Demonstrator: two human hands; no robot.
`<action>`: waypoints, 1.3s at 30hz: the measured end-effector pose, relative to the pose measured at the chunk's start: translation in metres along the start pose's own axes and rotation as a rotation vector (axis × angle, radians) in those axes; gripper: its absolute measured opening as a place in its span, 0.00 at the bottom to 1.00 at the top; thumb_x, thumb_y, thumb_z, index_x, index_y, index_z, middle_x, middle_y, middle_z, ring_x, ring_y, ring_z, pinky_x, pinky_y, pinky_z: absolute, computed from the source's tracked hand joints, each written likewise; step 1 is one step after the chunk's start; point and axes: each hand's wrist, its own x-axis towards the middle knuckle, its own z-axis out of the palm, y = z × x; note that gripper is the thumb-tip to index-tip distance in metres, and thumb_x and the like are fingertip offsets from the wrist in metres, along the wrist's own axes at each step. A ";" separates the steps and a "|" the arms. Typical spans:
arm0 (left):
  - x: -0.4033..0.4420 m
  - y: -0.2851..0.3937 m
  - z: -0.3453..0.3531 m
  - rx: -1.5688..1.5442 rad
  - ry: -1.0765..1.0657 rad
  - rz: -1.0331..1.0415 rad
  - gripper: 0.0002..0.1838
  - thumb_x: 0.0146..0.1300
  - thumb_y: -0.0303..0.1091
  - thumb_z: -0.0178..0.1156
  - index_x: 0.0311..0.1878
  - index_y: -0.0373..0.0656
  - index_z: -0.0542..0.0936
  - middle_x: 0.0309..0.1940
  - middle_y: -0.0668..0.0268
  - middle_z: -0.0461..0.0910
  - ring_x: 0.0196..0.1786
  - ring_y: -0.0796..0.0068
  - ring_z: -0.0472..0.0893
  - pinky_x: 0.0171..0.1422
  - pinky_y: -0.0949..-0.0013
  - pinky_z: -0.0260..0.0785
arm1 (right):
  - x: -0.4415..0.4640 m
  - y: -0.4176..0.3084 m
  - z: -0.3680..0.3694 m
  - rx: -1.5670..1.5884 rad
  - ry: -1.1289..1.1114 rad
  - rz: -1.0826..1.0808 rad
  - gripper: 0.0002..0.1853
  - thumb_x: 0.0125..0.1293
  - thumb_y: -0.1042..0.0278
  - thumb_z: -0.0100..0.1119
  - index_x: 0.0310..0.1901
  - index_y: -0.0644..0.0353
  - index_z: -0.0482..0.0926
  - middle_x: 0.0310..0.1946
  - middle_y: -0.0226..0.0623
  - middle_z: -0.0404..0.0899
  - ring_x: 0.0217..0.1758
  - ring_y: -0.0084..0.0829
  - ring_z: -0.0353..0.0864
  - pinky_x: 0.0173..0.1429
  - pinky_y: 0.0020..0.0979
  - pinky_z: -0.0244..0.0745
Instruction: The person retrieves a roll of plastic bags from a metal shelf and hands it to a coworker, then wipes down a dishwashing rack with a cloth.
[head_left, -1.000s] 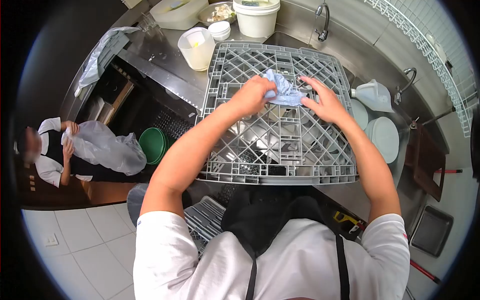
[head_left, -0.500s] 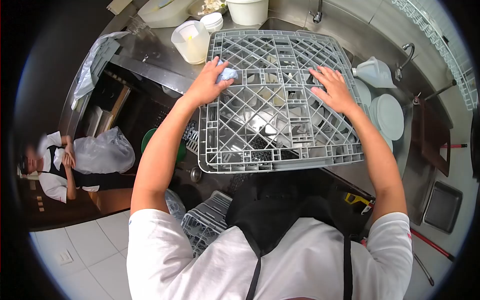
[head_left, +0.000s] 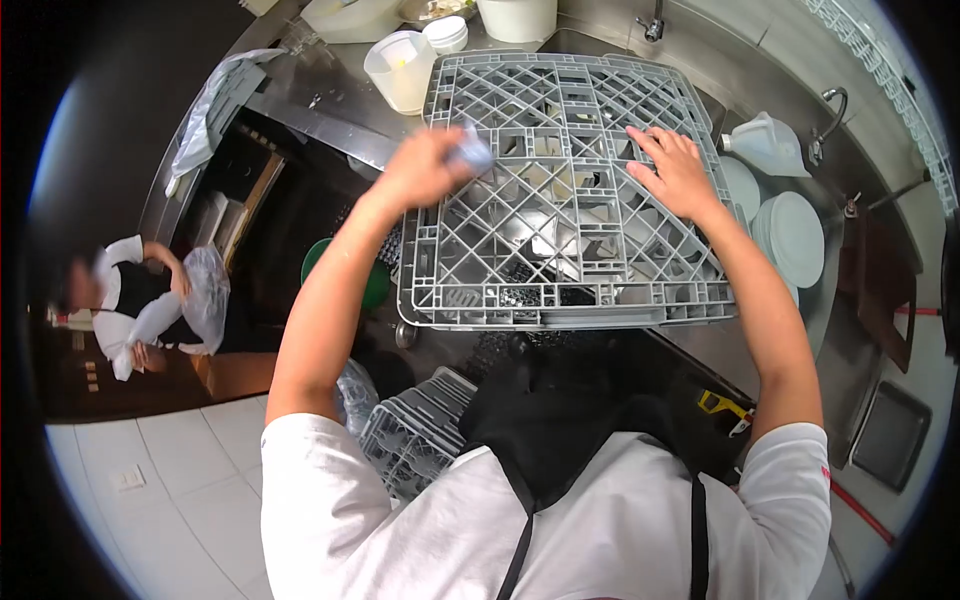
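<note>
Blue cloth (head_left: pixel 475 153) — blurred — overlaps grey lattice rack (head_left: pixel 577 196).

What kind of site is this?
Likely a commercial kitchen's dishwashing area: a grey plastic rack under the person's hands, a stack of white plates beside it, and curved faucets along a steel counter.

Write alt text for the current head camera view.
A person's left hand holds a blue cloth over a gray plastic rack, while their right hand rests on it. White plates sit to the right; a co-worker holds clear plastic at far left.
</note>
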 end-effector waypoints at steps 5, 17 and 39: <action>-0.008 0.006 0.035 -0.013 0.100 -0.060 0.17 0.65 0.38 0.67 0.57 0.48 0.85 0.67 0.47 0.76 0.70 0.48 0.75 0.70 0.55 0.71 | -0.001 0.003 0.008 -0.017 0.079 -0.017 0.32 0.73 0.38 0.52 0.73 0.44 0.70 0.65 0.47 0.72 0.70 0.46 0.69 0.76 0.55 0.55; -0.016 0.005 0.031 -0.068 0.320 -0.297 0.14 0.60 0.26 0.62 0.49 0.44 0.85 0.40 0.52 0.87 0.43 0.54 0.87 0.50 0.60 0.78 | -0.001 0.005 0.011 -0.008 0.133 -0.010 0.32 0.73 0.41 0.55 0.73 0.46 0.70 0.65 0.53 0.73 0.70 0.50 0.69 0.76 0.53 0.54; -0.006 0.014 0.022 0.032 0.102 -0.302 0.18 0.54 0.33 0.67 0.51 0.48 0.82 0.32 0.53 0.85 0.37 0.55 0.85 0.46 0.57 0.76 | -0.001 0.001 0.007 0.028 0.115 0.036 0.32 0.72 0.40 0.56 0.71 0.48 0.73 0.64 0.49 0.74 0.71 0.46 0.69 0.78 0.51 0.52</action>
